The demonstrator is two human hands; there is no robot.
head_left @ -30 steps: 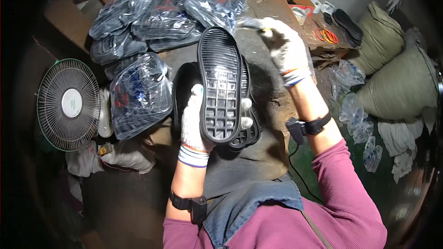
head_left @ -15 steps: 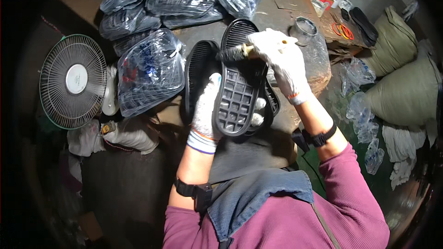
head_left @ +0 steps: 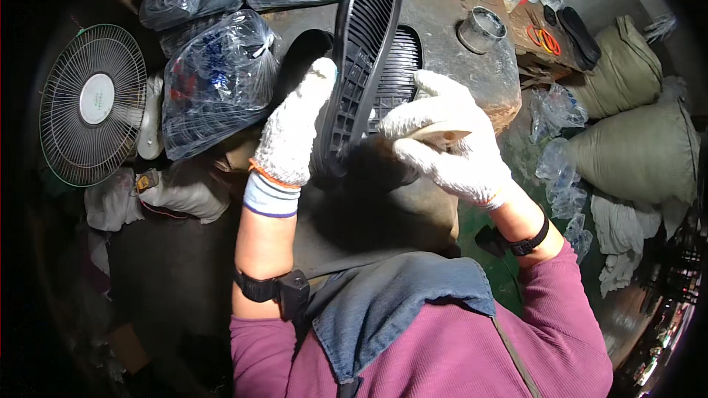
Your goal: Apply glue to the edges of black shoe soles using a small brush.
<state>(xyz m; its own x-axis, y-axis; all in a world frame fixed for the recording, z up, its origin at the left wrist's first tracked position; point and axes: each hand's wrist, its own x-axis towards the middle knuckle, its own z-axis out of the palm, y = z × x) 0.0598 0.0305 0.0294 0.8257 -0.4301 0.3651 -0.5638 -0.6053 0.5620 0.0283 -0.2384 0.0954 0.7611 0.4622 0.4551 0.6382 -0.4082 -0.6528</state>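
Observation:
My left hand (head_left: 291, 129), in a white knit glove, grips a black shoe sole (head_left: 372, 11) by its near left edge. The sole stands tilted, its ribbed and grid-pocketed face turned to the right. In my right hand (head_left: 468, 151), also gloved, is a brush with a pale wooden handle (head_left: 440, 135). Its dark bristles point at the sole's near end, where shadow hides whether they touch. Behind the held sole lies another black sole (head_left: 403, 63) with the same ribs. Further left, a dark sole (head_left: 301, 63) is partly covered by my left hand.
Bagged black soles (head_left: 221, 77) are heaped at the back left, beside a fan (head_left: 96, 99). A metal can (head_left: 483, 31) stands on the worn worktable (head_left: 442, 11). Orange-handled scissors (head_left: 544, 40) lie on the right bench, near stuffed green sacks (head_left: 638, 147).
The held sole has tipped up onto its side and risen away from me. My right hand has brought the brush down from the sole's middle to its near right side.

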